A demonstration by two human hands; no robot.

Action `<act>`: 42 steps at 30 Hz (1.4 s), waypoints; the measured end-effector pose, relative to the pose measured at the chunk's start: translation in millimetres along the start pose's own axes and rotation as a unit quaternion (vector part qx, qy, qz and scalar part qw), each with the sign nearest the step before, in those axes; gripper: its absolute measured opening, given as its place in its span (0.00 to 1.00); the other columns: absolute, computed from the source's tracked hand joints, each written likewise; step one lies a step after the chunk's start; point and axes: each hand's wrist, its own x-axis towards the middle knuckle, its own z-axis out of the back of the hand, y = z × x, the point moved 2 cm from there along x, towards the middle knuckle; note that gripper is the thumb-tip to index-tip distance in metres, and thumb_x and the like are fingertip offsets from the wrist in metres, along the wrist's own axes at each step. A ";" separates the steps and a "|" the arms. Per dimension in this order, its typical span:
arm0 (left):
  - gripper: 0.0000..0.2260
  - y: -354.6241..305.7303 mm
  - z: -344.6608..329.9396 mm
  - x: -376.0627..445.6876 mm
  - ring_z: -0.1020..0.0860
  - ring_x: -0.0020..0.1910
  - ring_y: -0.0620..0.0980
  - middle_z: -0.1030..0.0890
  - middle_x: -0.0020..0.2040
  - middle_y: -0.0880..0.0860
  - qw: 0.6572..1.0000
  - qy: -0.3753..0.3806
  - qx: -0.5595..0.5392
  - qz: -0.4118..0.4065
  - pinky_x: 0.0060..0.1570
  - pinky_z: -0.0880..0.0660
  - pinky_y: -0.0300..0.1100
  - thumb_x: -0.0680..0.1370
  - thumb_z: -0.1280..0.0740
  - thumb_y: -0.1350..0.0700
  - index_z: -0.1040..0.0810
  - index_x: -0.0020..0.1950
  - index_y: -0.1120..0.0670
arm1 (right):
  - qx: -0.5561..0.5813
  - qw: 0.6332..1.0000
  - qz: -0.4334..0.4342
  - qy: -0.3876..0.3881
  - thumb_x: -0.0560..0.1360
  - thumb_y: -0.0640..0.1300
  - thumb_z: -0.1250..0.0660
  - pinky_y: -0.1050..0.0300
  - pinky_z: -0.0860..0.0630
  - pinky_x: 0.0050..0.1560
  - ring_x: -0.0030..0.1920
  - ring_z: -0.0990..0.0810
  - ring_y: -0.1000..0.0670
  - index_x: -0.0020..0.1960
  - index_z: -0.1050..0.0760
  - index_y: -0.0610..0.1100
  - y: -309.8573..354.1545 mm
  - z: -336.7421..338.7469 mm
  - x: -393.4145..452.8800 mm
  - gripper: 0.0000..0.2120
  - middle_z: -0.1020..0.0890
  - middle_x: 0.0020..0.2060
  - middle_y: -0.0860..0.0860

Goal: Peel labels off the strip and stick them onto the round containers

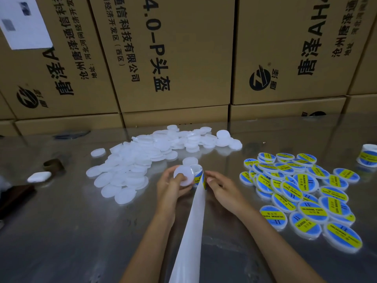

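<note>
- Progress check, head view: labelled containers (302,199) lie heaped toward the bench's right edge; the done pile is large.
- Unlabelled containers (140,160) are still spread across the middle toward the far edge, roughly as many or more, so I judge the task near halfway.
- Left hand (173,185) grips one blank container (183,175), fingers curled round its rim.
- Right hand (219,185) is at the strip (193,221), fingers bent at the label (201,178) on its curled end; actual pinch cannot be told.
- Spare label roll (368,155) sits at the far right edge.
</note>
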 end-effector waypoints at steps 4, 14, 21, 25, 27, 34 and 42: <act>0.12 3.0 -9.4 -2.1 0.14 0.49 0.58 0.15 0.54 0.58 0.999 0.038 -0.004 0.016 0.42 0.18 0.42 0.77 0.37 0.67 0.20 0.57 0.56 | -0.005 1.000 0.013 0.002 0.81 0.42 0.38 0.50 0.30 0.68 0.65 0.25 0.51 0.65 0.23 0.47 1.3 -0.2 -3.5 0.14 0.17 0.56 0.49; 0.14 8.2 -16.3 4.5 0.15 0.43 0.60 0.14 0.48 0.60 0.996 0.060 -0.022 0.069 0.41 0.19 0.48 0.77 0.38 0.66 0.19 0.56 0.54 | 0.048 0.997 0.019 -0.050 0.73 0.40 0.25 0.64 0.23 0.45 0.42 0.20 0.51 0.51 0.20 0.43 4.7 0.8 -10.0 0.09 0.17 0.44 0.44; 0.14 -0.6 -18.0 9.3 0.16 0.50 0.58 0.17 0.56 0.59 0.996 0.074 0.038 0.019 0.47 0.18 0.44 0.76 0.33 0.69 0.19 0.55 0.52 | 0.040 0.994 -0.011 -0.097 0.67 0.45 0.20 0.58 0.21 0.43 0.36 0.22 0.55 0.41 0.22 0.49 1.2 2.7 -12.5 0.11 0.19 0.36 0.51; 0.15 0.1 -17.3 0.5 0.15 0.52 0.53 0.15 0.55 0.53 0.992 0.104 0.064 -0.012 0.48 0.18 0.42 0.75 0.28 0.63 0.18 0.59 0.47 | 0.049 0.992 -0.006 -0.115 0.67 0.45 0.21 0.54 0.23 0.40 0.32 0.24 0.57 0.38 0.23 0.46 1.0 3.4 -16.2 0.11 0.21 0.30 0.54; 0.16 -0.6 -16.7 -1.0 0.15 0.50 0.49 0.14 0.53 0.52 0.993 0.096 0.066 -0.021 0.42 0.20 0.37 0.75 0.27 0.61 0.19 0.60 0.47 | 0.038 0.993 -0.005 -0.115 0.67 0.46 0.21 0.49 0.23 0.41 0.31 0.25 0.55 0.37 0.25 0.45 1.5 3.7 -17.8 0.12 0.22 0.28 0.53; 0.16 -0.1 -20.9 -2.8 0.15 0.48 0.47 0.13 0.46 0.49 0.983 0.142 0.113 -0.034 0.44 0.21 0.36 0.76 0.27 0.62 0.21 0.61 0.48 | -0.097 0.982 0.119 -0.114 0.68 0.42 0.24 0.54 0.28 0.40 0.38 0.28 0.53 0.36 0.27 0.44 11.5 3.6 -25.0 0.11 0.26 0.31 0.55; 0.15 -3.0 -18.7 -2.3 0.15 0.40 0.41 0.13 0.40 0.45 0.987 0.120 0.102 -0.043 0.37 0.23 0.31 0.76 0.28 0.65 0.22 0.58 0.51 | 0.066 0.997 0.042 -0.023 0.69 0.28 0.31 0.70 0.33 0.33 0.27 0.32 0.60 0.39 0.22 0.38 23.6 8.1 -33.1 0.07 0.24 0.31 0.52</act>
